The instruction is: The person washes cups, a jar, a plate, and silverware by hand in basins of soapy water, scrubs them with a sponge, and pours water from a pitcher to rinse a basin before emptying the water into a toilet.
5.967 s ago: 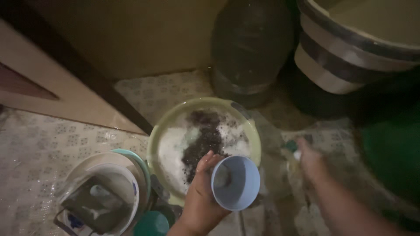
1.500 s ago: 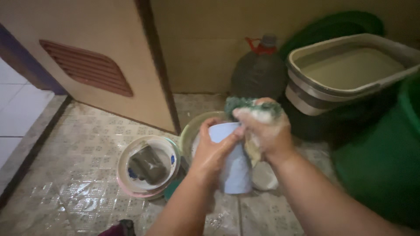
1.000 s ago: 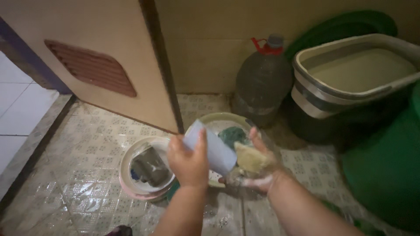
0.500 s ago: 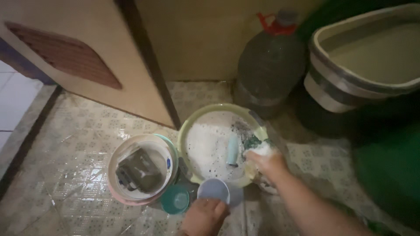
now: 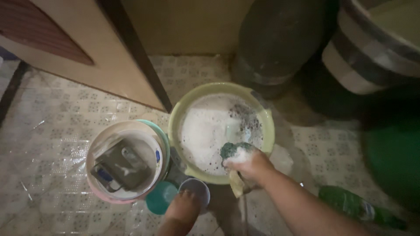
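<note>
Sponge (image 5: 234,150) — soft, soapy, probably slippery — we're clamping it in our right hand (image 5: 249,166) over the basin (image 5: 183,109); our left hand (image 5: 183,207) is closing on the cup (image 5: 194,190) rim beside it.

Bare floor (image 5: 48,113) lies open at left; the basin (image 5: 267,124), bowls (image 5: 94,175), jug (image 5: 275,39) and tub (image 5: 372,57) crowd the rest.

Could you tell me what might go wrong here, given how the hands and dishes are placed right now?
The left hand rests on the pale blue cup on wet, glossy floor tiles; it could slide or tip. The right hand, gripping a soapy sponge over the rim of the foamy basin, might drip suds outside it.
</note>
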